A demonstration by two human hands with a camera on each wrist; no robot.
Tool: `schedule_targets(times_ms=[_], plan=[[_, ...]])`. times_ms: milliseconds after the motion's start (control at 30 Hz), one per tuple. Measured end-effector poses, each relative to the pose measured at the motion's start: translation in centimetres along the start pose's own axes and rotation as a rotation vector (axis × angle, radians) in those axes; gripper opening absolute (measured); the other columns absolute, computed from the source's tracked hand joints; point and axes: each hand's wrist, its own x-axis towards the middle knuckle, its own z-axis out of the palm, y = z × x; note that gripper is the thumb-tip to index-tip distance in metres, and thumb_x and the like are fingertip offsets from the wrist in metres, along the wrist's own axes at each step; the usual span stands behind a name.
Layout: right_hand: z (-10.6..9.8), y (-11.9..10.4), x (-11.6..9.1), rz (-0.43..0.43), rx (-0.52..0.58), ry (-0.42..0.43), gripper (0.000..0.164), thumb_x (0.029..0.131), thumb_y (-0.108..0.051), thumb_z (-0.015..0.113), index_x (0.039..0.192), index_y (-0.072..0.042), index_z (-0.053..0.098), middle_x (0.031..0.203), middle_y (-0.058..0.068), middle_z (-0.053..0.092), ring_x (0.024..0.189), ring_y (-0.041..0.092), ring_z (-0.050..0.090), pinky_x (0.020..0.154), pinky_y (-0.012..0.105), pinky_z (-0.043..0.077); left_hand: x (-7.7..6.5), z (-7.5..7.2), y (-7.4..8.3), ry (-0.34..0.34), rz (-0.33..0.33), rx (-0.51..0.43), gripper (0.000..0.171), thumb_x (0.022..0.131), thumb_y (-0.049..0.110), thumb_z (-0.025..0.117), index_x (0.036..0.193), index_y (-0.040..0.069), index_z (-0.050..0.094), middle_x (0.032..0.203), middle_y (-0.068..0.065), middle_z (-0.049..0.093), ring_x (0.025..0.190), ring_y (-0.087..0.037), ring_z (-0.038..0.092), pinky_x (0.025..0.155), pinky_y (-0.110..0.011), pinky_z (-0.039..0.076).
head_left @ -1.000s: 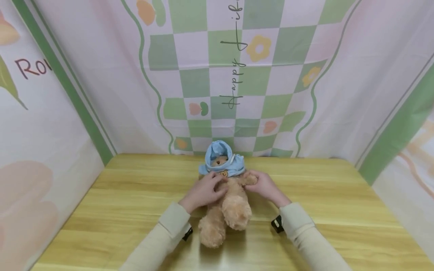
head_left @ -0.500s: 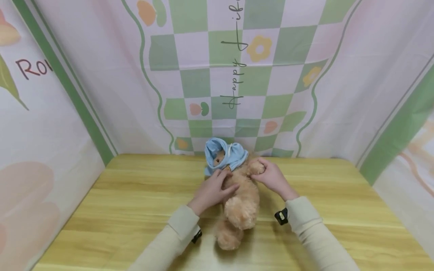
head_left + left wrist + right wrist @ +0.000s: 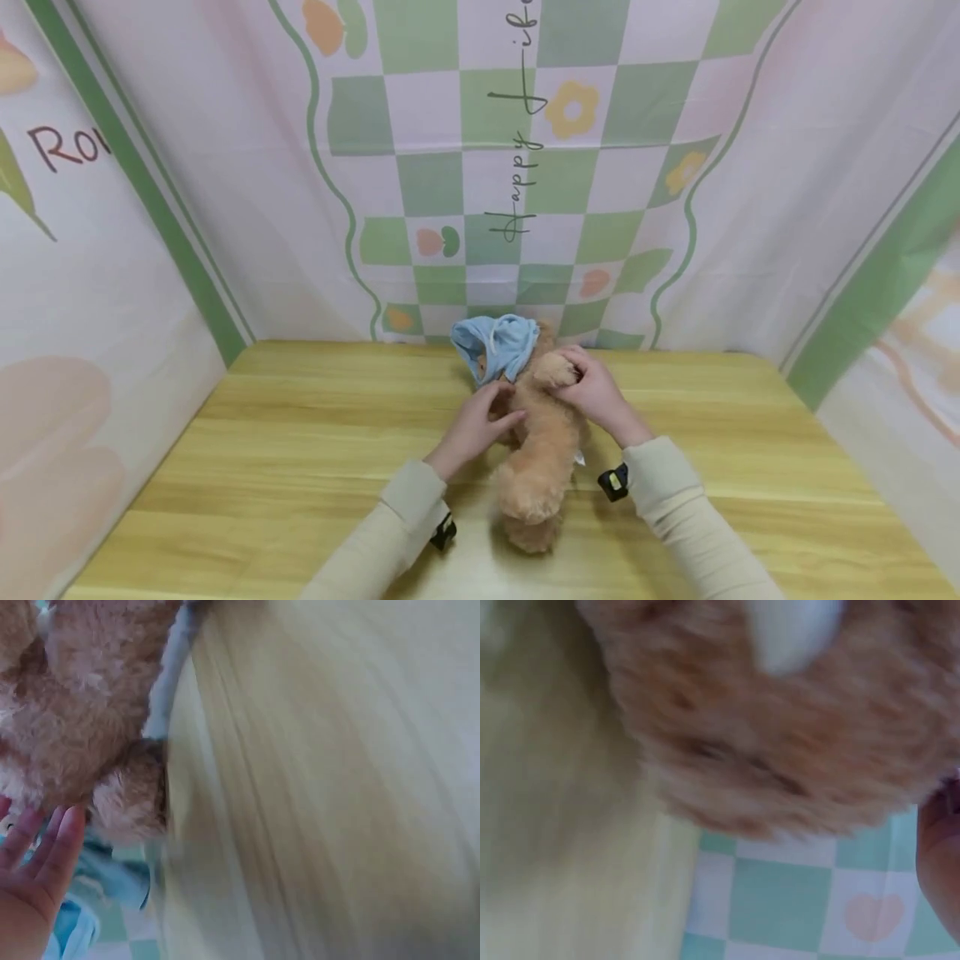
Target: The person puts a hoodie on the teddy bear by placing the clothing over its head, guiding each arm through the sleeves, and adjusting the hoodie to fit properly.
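Note:
A tan plush teddy bear (image 3: pixel 542 433) stands or leans at the middle of the table, turned sideways with its face to the left. A light blue hooded garment (image 3: pixel 510 342) covers most of its head. My right hand (image 3: pixel 596 387) holds the bear by its near arm. My left hand (image 3: pixel 474 425) touches the bear's front just below the garment; in the left wrist view its fingers (image 3: pixel 64 844) lie fairly straight against the fur. The right wrist view shows the blurred fur (image 3: pixel 802 750) of the bear's back with a white tag (image 3: pixel 791 630).
The wooden table (image 3: pixel 315 467) runs back to a checkered fabric backdrop (image 3: pixel 495 183), close behind the bear's head. Printed fabric also hangs at the left and right sides. Black wrist devices show below both cuffs.
The bear has turned from facing me to sideways, its feet shifting right and its hood pointing left. A white tag now shows on its right side. Both hands have moved slightly with it.

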Motion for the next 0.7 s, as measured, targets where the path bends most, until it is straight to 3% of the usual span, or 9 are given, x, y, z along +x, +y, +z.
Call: schedule_targets(times_ms=[167, 300, 400, 467, 600, 700], plan=[[1.3, -0.1, -0.2, -0.003, 0.044, -0.011, 0.042, 0.081, -0.003, 0.071, 0.121, 0.001, 0.060, 0.105, 0.019, 0.060, 0.082, 0.003, 0.051, 0.072, 0.020, 0.046, 0.1, -1.2, -1.0, -0.002, 0.009, 0.041, 0.026, 0.094, 0.022, 0.059, 0.114, 0.005, 0.062, 0.110, -0.012, 0.067, 0.099, -0.025, 0.064, 0.084, -0.031, 0.053], [2.1, -0.5, -0.1, 0.012, 0.064, -0.024, 0.045, 0.082, -0.005, 0.071, 0.124, 0.000, 0.057, 0.107, 0.021, 0.060, 0.077, 0.005, 0.048, 0.069, 0.021, 0.044, 0.5, -3.2, -0.6, 0.120, -0.015, 0.059, 0.021, 0.098, 0.017, 0.053, 0.105, 0.002, 0.065, 0.101, -0.014, 0.069, 0.094, -0.026, 0.065, 0.081, -0.033, 0.053], [2.6, -0.8, -0.1, 0.012, 0.108, -0.044, 0.045, 0.084, -0.005, 0.070, 0.126, 0.001, 0.055, 0.113, 0.022, 0.059, 0.081, 0.006, 0.052, 0.073, 0.019, 0.045, 0.7, -4.8, 0.5, 0.220, -0.060, 0.016, 0.025, 0.101, 0.021, 0.047, 0.105, 0.003, 0.064, 0.097, -0.014, 0.068, 0.091, -0.025, 0.064, 0.079, -0.033, 0.052], [2.8, -1.0, -0.3, 0.004, 0.152, -0.057, 0.042, 0.086, -0.002, 0.066, 0.125, 0.004, 0.053, 0.116, 0.024, 0.059, 0.089, 0.011, 0.057, 0.078, 0.018, 0.048, 0.8, -5.7, 1.2, 0.251, -0.067, -0.019, 0.028, 0.102, 0.024, 0.045, 0.108, 0.004, 0.064, 0.099, -0.014, 0.068, 0.092, -0.024, 0.063, 0.078, -0.034, 0.051], [3.3, -1.3, -0.7, -0.057, 0.238, -0.113, 0.032, 0.090, 0.006, 0.055, 0.122, 0.012, 0.049, 0.121, 0.031, 0.054, 0.109, 0.035, 0.059, 0.095, 0.026, 0.051, 0.9, -6.8, 2.3, 0.186, -0.051, 0.007, 0.035, 0.097, 0.034, 0.054, 0.117, 0.007, 0.063, 0.112, -0.011, 0.067, 0.104, -0.026, 0.063, 0.088, -0.040, 0.052], [3.5, -1.5, -0.9, -0.111, 0.233, -0.165, 0.028, 0.092, 0.006, 0.053, 0.119, 0.012, 0.050, 0.122, 0.030, 0.052, 0.117, 0.045, 0.052, 0.103, 0.042, 0.046, 0.9, -7.2, 2.5, 0.073, -0.059, 0.133, 0.045, 0.089, 0.042, 0.065, 0.119, 0.009, 0.064, 0.119, -0.010, 0.066, 0.111, -0.027, 0.061, 0.093, -0.042, 0.050]])
